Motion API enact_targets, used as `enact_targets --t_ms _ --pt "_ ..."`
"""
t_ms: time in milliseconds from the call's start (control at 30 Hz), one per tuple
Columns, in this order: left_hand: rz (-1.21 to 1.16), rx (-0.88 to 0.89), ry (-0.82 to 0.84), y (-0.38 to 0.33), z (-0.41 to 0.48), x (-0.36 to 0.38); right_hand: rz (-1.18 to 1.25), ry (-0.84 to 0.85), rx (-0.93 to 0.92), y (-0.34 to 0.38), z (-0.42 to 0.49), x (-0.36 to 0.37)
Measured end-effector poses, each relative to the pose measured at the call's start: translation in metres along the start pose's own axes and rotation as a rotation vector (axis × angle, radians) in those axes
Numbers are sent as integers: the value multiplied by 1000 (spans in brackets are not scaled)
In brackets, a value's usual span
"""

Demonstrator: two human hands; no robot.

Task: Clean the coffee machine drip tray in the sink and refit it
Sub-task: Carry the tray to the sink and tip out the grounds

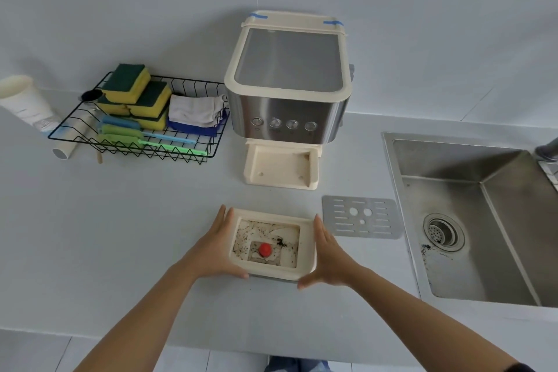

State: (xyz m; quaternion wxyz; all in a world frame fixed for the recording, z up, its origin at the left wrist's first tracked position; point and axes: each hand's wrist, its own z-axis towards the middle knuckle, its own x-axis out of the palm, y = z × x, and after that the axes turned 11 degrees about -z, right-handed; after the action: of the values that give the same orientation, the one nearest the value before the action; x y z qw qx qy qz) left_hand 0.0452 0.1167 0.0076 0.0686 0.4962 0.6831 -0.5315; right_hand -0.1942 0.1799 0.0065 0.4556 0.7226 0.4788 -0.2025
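Flanking a cream plastic drip tray point(306, 251) soiled with dark grounds, the left hand point(216, 246) and right hand point(327, 260) press extended fingers against its sides on the grey countertop point(120, 235), between coffee machine point(288, 87) and steel sink point(483, 220); perforated metal grate point(360, 217) lies beside it.

Counting what's sitting out: one coffee machine point(288, 84) showing four buttons point(283, 124), one drip tray point(271, 243), one metal grate point(360, 217), one sink point(471, 214). One wire rack point(136, 118) holding four sponges point(139, 93), two brushes point(145, 137), two folded cloths point(194, 115). One white tube point(27, 103) lying beside it. Two hands: left hand point(216, 246), right hand point(327, 257).
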Motion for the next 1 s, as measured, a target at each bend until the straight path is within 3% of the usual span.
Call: enact_targets --t_ms 233,367,500,1000 --pt "34 40 -20 -10 14 -2 71 -66 0 -7 -4 -16" --pt "54 65 -17 -22 15 -3 99 -22 26 -13 -6 -25" --pt "75 192 -19 -45 33 0 124 -61 73 -29 -18 -42" --pt "170 278 24 -171 110 74 204 -162 170 -156 -67 -106"
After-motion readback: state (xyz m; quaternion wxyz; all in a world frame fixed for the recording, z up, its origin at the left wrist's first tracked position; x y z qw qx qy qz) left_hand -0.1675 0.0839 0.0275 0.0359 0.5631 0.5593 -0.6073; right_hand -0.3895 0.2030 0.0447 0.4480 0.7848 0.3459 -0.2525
